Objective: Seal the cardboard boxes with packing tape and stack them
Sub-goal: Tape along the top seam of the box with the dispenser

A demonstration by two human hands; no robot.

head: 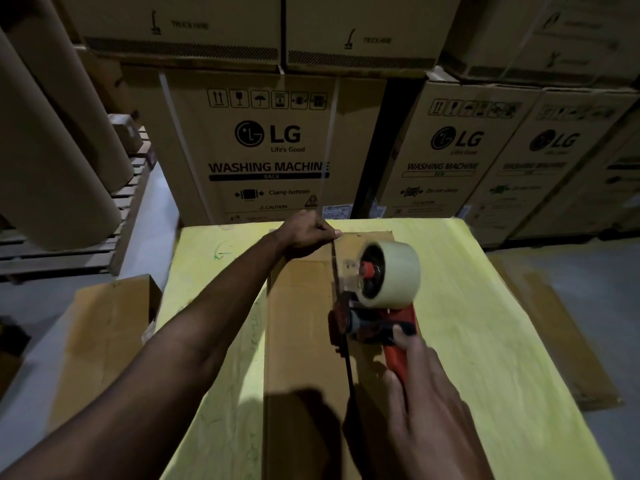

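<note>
A wall of large washing machine cartons [266, 147] fills the background, stacked two high. In front of them stands a bench [485, 341] covered in yellow sheeting. A long, closed cardboard box [301, 341] lies lengthwise down the middle of the bench, from the near edge almost to the far edge. Thick brown paper rolls [52, 150] lean at the far left. Lower down, left of the bench, is an open carton [104, 334]; on the floor to the right lies a flat cardboard sheet [561, 334]. The right hand [426, 393], slightly blurred, has its fingers wrapped round the red handle of the tape dispenser [398, 351], which is over the box's centre seam. A pale tape roll [398, 275] sits on the dispenser. The left hand [304, 233] is at the box's far end, fingers curled, pinching the end of the tape strip [335, 268] that runs back to the dispenser.
</note>
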